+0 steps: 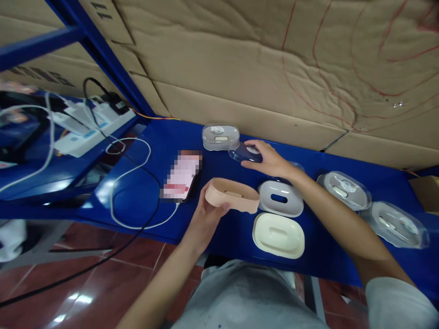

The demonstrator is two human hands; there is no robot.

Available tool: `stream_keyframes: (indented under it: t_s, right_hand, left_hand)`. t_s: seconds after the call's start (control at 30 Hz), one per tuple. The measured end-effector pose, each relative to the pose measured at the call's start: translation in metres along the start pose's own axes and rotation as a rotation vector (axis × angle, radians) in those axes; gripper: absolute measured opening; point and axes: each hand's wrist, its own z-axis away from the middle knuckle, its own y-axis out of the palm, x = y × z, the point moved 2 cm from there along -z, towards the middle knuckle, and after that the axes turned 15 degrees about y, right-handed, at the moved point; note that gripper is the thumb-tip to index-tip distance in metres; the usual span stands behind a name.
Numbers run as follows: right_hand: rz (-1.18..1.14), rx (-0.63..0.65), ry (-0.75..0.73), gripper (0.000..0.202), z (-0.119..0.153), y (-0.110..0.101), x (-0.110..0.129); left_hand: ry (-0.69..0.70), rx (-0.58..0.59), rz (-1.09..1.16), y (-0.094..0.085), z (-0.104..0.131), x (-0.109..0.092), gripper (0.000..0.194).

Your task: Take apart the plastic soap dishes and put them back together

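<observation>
— Reading anything, from the left?
— Past red floor tiles [82,272], just "11" on brown cardboard [118,25] behind the blue tabletop [156,141]; on the black phone [181,176], only pixelation.
— And the grips?
— With the left hand [209,208], grasps a peach oval plastic box [235,200] over the tabletop; pinches a clear oval plastic lid [239,152] with the right hand [270,158]. Farther right, see illegible stickers [349,185] on clear-lidded pale boxes [355,201].

The single view looks from the wearer's head, forward and down, from near above the left hand [208,220] and right hand [270,159], with shirt [254,297] below them and cardboard [219,59] beyond.
</observation>
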Motion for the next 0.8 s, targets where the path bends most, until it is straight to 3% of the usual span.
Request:
stream_keyframes:
  t_s: [0.13, 0.23, 0.3, 0.4, 0.47, 0.53, 0.67, 0.8]
  right_hand:
    - [0.279, -0.017, 0.078, 0.075, -0.007, 0.015, -0.009]
    - [0.318, -0.052, 0.054, 0.077, 0.002, 0.018, 0.001]
    - [0.249, -0.036, -0.039, 0.070, 0.016, 0.015, 0.017]
    - [0.021, 0.293, -0.170, 0.072, 0.043, 0.011, 0.045]
    - [-0.095, 0.529, -0.142, 0.081, 0.058, 0.010, 0.056]
    - [-0.177, 0.622, -0.078, 0.080, 0.064, 0.011, 0.058]
    - [-0.328, 0.582, -0.035, 0.065, 0.057, 0.016, 0.045]
    - [-0.047, 0.248, -0.106, 0.071, 0.052, 0.019, 0.039]
  left_hand:
    - [-0.013, -0.031, 0.037, -0.012, 0.009, 0.000, 0.090]
    - [0.008, -0.025, 0.047, -0.012, 0.009, 0.002, 0.090]
    - [0.031, -0.015, 0.045, -0.011, 0.007, 0.004, 0.091]
    - [0.077, 0.014, 0.049, -0.010, 0.004, 0.005, 0.093]
    - [0.098, 0.044, 0.055, -0.009, 0.004, 0.005, 0.095]
    - [0.105, 0.062, 0.051, -0.009, 0.005, 0.004, 0.095]
    - [0.088, 0.061, 0.003, -0.015, 0.014, -0.001, 0.095]
    - [0.064, 0.147, -0.154, -0.034, 0.028, -0.008, 0.096]
